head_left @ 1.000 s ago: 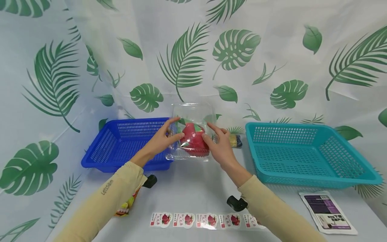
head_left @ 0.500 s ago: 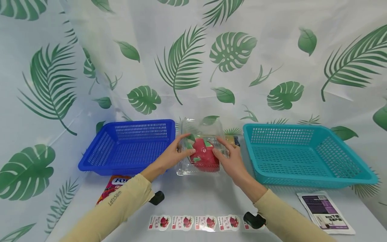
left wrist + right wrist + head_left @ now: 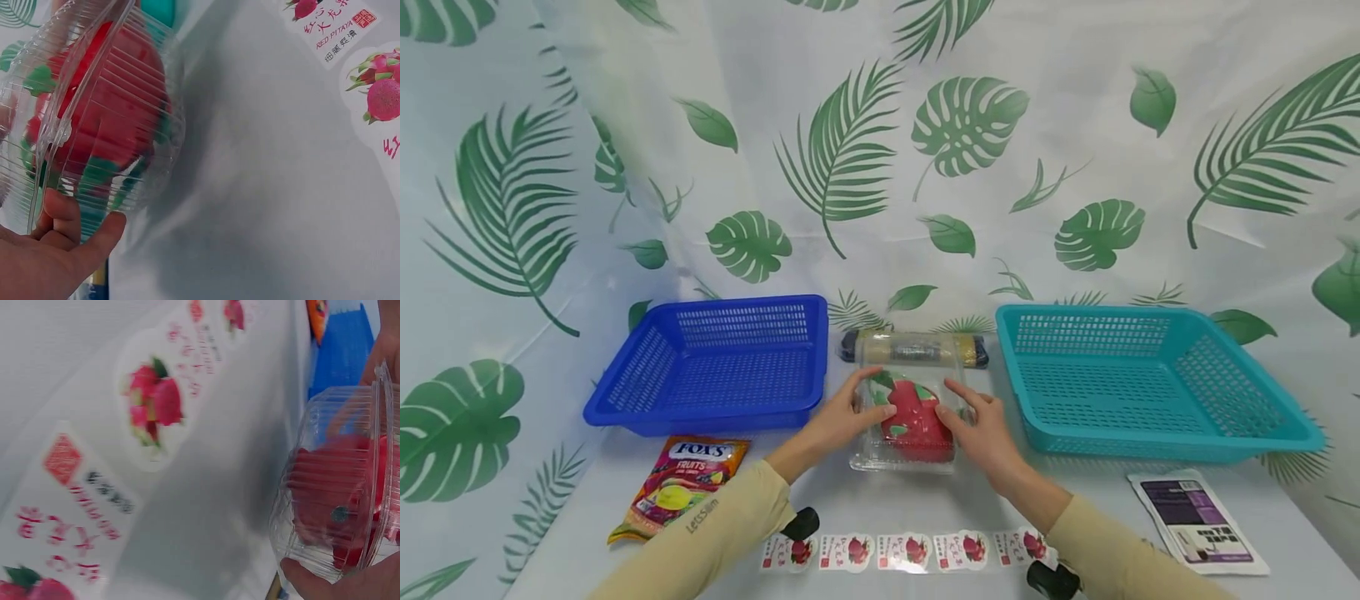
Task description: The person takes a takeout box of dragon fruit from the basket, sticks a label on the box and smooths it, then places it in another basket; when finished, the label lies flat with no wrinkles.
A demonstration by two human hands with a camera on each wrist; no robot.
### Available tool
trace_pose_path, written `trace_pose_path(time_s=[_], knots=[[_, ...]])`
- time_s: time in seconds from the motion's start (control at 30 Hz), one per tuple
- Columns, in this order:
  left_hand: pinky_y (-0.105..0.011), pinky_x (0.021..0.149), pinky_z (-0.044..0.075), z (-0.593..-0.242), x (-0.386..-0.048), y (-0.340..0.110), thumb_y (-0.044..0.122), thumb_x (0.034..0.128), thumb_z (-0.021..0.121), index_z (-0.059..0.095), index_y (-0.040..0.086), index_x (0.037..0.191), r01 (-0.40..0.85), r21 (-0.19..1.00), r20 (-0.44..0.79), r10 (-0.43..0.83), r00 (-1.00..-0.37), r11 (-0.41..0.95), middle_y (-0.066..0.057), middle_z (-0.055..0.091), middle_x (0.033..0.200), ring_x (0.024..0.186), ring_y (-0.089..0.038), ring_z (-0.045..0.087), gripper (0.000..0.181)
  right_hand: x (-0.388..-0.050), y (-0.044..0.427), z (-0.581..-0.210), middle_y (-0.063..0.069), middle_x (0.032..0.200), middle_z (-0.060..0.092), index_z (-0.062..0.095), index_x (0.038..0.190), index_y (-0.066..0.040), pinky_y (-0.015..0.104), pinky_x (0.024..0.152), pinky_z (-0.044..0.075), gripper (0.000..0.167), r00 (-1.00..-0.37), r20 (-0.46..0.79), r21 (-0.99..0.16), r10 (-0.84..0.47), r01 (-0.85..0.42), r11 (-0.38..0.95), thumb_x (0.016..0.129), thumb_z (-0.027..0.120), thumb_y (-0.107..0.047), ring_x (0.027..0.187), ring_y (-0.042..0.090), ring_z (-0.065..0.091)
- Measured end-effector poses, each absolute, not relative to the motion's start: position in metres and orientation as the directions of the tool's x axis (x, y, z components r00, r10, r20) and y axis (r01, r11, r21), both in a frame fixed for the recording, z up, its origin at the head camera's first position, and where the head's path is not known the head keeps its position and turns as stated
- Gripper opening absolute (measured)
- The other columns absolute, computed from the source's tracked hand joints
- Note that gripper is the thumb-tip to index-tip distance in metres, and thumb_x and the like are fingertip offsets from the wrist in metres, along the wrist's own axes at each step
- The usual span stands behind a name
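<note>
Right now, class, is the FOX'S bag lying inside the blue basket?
No, the FOX'S bag lies on the table in front of the blue basket.

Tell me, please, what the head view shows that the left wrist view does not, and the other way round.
Only the head view: the FOX'S bag, the purple-and-white pouch and the whole row of five stickers.

Only the left wrist view: readable RED PITAYA lettering on one sticker, too small to make out from the head.

Both: the left hand holding the clear container, the red and green item inside it, and the teal basket, just a patch from the wrist.
</note>
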State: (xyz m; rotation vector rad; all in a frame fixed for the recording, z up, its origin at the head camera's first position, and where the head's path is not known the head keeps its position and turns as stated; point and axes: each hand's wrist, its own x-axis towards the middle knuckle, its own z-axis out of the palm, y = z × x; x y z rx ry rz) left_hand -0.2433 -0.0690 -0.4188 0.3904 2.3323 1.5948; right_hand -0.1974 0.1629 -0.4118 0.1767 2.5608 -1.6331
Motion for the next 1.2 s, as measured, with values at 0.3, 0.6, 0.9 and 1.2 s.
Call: trace_pose_path(time_s=[0.3,0.6,0.9,1.2], knots=[[-0.035,0.063,0.034,-0.427,-0.241,-0.061,0.036,0.0924,0.068,0.033,0.024,0.151,0.056,0.939,-0.083,0.381,-0.921,0.339,-0.008,0.041,0.09,0.08,-0.022,0.04,0.069,-0.194,0.169,-0.422,0.024,0.149,0.016,0.037,0.151,-0.019,0.059,0.103,0.037,0.059,-0.987,-0.156,-0.899,0.035,0.157,0.41,0.098,0.059,-0.033,0.136,0.045,0.019],[-0.042,0.087,0.041,-0.428,-0.241,-0.061,0.037,0.0926,0.067,0.034,0.027,0.15,0.057,0.95,-0.074,0.401,-0.913,0.306,-0.014,0.051,0.131,0.107,-0.024,0.048,0.067,-0.194,0.171,-0.425,0.025,0.148,0.017,0.037,0.151,-0.019,0.061,0.104,0.035,0.059,-0.988,-0.152,-0.898,0.037,0.154,0.411,0.098,0.059,-0.034,0.135,0.045,0.02],[-0.036,0.073,0.036,-0.433,-0.244,-0.062,0.038,0.0911,0.069,0.035,0.027,0.149,0.05,0.947,-0.079,0.38,-0.922,0.318,-0.014,0.048,0.11,0.093,-0.023,0.043,0.068,-0.196,0.17,-0.426,0.025,0.149,0.016,0.036,0.151,-0.021,0.062,0.104,0.035,0.06,-0.987,-0.156,-0.901,0.028,0.154,0.406,0.098,0.058,-0.036,0.136,0.044,0.019],[-0.031,0.058,0.031,-0.435,-0.243,-0.064,0.044,0.0914,0.066,0.035,0.031,0.15,0.088,0.925,-0.064,0.382,-0.922,0.369,-0.004,0.037,0.08,0.07,-0.018,0.037,0.067,-0.196,0.173,-0.429,0.023,0.147,0.019,0.033,0.152,-0.024,0.058,0.101,0.039,0.06,-0.988,-0.155,-0.9,0.003,0.143,0.411,0.099,0.057,-0.039,0.133,0.043,0.024]])
